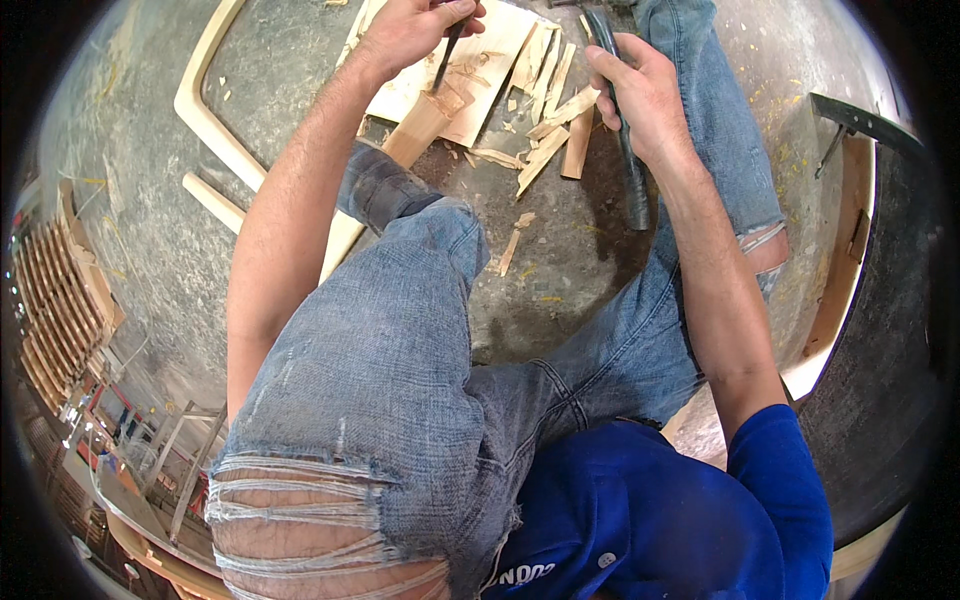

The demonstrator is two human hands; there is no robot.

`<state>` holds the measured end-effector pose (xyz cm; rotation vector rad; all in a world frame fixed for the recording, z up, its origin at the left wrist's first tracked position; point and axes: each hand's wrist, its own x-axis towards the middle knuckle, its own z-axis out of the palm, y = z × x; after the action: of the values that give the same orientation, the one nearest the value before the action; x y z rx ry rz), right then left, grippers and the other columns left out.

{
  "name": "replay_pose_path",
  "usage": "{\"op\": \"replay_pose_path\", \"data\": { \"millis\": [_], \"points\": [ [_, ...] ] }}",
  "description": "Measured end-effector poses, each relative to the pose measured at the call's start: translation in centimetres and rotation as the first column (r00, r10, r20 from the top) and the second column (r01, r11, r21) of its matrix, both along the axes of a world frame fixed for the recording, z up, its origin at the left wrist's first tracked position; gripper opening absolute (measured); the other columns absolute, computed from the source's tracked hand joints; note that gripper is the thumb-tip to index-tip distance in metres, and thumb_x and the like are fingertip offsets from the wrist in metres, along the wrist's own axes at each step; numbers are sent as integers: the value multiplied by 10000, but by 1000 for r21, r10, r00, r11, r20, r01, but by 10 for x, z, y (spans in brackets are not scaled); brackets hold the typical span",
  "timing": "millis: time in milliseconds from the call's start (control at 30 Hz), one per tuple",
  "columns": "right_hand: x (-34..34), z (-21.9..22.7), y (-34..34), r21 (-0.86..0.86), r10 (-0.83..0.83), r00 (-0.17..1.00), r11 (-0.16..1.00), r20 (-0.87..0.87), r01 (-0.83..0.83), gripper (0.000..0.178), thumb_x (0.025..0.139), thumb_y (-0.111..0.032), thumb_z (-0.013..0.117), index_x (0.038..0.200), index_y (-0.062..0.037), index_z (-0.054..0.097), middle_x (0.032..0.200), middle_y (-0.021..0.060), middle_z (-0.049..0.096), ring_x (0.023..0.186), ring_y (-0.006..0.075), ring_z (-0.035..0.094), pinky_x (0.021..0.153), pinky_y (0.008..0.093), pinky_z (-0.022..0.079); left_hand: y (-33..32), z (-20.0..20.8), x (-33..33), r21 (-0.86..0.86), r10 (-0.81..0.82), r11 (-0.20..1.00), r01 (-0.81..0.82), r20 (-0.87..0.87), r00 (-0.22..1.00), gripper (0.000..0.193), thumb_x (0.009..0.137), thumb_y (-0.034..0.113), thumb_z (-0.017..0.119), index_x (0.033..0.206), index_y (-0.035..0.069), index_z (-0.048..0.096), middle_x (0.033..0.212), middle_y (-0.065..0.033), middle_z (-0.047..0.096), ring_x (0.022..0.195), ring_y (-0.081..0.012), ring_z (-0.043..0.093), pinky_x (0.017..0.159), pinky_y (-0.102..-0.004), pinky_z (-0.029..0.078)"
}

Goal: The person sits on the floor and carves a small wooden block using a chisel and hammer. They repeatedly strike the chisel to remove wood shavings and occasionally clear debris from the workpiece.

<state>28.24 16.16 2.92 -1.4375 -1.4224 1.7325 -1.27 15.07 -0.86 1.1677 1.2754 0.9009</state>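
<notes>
My left hand (412, 28) grips a thin dark chisel (447, 52) and holds its tip down on a pale wooden piece (418, 128) that lies on a flat wooden board (480, 80). My right hand (640, 92) is closed around the dark handle of a hammer (628, 165); the handle runs down past my wrist and its head is near the top edge. Wood chips and split slivers (545, 150) lie scattered between my hands on the concrete floor (570, 260). My knees in torn blue jeans (380, 380) fill the middle of the view.
A curved pale wooden frame part (205, 110) lies on the floor at the left, with a short stick (212, 200) beside it. Stacked curved wooden pieces (55, 300) stand at the far left. A dark curved panel with a wooden edge (850, 250) is at the right.
</notes>
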Motion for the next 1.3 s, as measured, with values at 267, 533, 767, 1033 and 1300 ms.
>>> {"op": "replay_pose_path", "data": {
  "millis": [267,533,767,1033,1300],
  "points": [
    [-14,29,11,67,-75,993,994,-95,82,468,1033,-47,595,1498,0,567,736,7,619,448,76,481,398,239,370,2,10,-1,-72,-69,995,73,49,996,164,1062,111,565,1161,30,668,1016,-44,692,929,-152,671,909,-346,572],
    [-10,51,18,43,-118,979,991,-167,127,524,1049,-67,600,1561,-23,495,685,1,595,437,71,478,379,235,375,3,13,4,-116,-139,979,167,223,965,158,1087,141,576,1169,52,677,1034,-26,690,982,-140,668,980,-362,574],
    [-6,51,21,95,-104,985,989,-135,117,551,1050,-62,603,1583,-34,468,683,0,596,448,69,483,389,230,384,4,12,-1,-136,-166,970,200,230,959,185,1087,132,574,1220,65,684,1056,-17,693,993,-141,672,971,-372,578],
    [0,64,29,354,26,999,935,-28,-14,565,1055,-14,564,1607,-53,451,691,-33,589,490,45,465,437,206,362,7,18,11,-182,-187,956,229,223,957,280,1071,86,578,1331,64,679,1055,-14,698,960,-148,676,936,-358,577],
    [-1,52,33,207,18,998,978,-66,-4,537,1032,-15,566,1567,-30,513,818,-37,636,624,43,515,539,220,416,7,-3,9,-134,-218,956,261,273,937,238,1052,81,591,1273,27,662,1036,-32,710,902,-157,685,865,-366,581]
  ]
}}
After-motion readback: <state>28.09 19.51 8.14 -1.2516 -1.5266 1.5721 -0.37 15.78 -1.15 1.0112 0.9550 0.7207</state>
